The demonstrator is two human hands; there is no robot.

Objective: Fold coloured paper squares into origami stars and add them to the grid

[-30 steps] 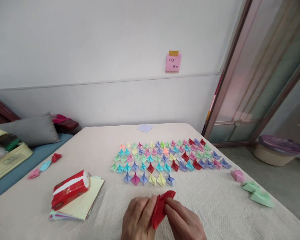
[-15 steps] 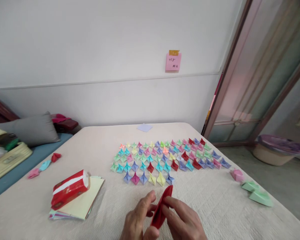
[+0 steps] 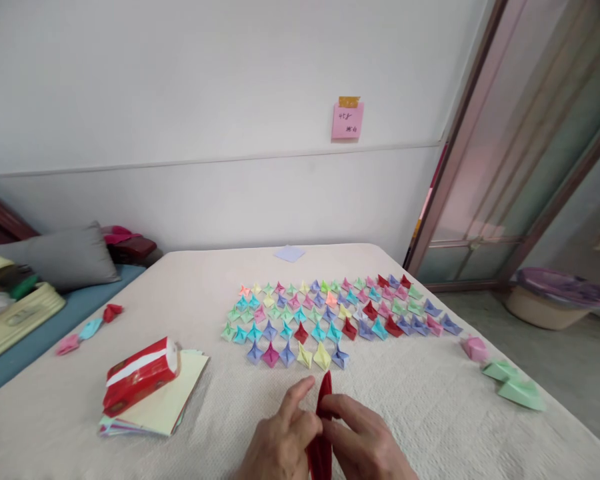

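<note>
A red folded paper (image 3: 321,457) stands narrow and nearly upright at the bottom middle, between my two hands. From the left, my left hand (image 3: 283,437) presses on it with bent fingers, the index finger pointing up and away. My right hand (image 3: 367,440) grips it from the other side, fingertips closed on its upper part. The paper's lower end runs out of the frame, and both thumbs are hidden. Just beyond my hands sit several rows of small folded paper shapes (image 3: 322,358) in many colours, the nearest row being blue, magenta and yellow.
A red packet (image 3: 141,377) lies on a stack of coloured paper sheets (image 3: 193,383) at left. Folded pieces lie along both edges, including a green one (image 3: 521,393) at right. A lilac sheet (image 3: 289,253) rests at the table's (image 3: 200,287) far edge, before the wall.
The red paper has turned more upright and come slightly lower. My left fingers have closed in against it; the right hand keeps its hold.
</note>
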